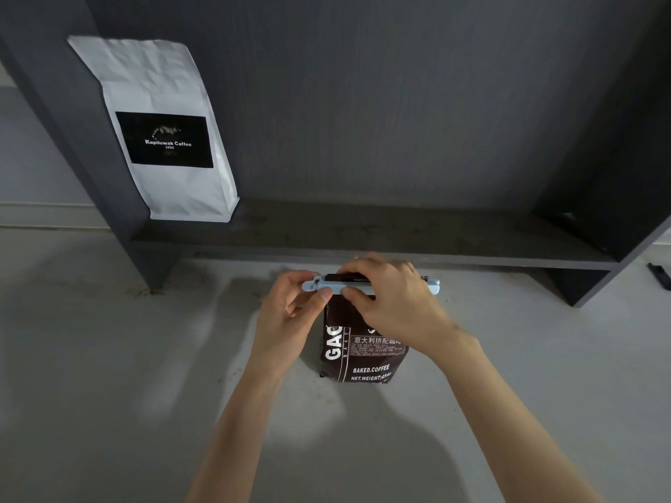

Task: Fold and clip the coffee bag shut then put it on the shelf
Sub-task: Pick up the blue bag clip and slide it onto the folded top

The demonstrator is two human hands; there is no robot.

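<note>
I see the brown bag [363, 352] standing upright on the grey floor [109, 357] just in front of the shelf [363, 230], with the blue clip [370, 285] lying across its folded top. My left hand [290, 314] pinches the clip's left end between thumb and fingers, while my right hand [392, 303] closes over its middle. A white bag [163, 132] stands at the shelf's left end.

Pale grey floor [109, 375], bearing a dark brown coffee bag [357, 353] upright just before the shelf's front edge; a small black object [660, 275] lies at the floor's right edge; dark grey shelf [363, 230], its board bearing a white coffee bag [170, 139] upright in the left rear corner.
</note>
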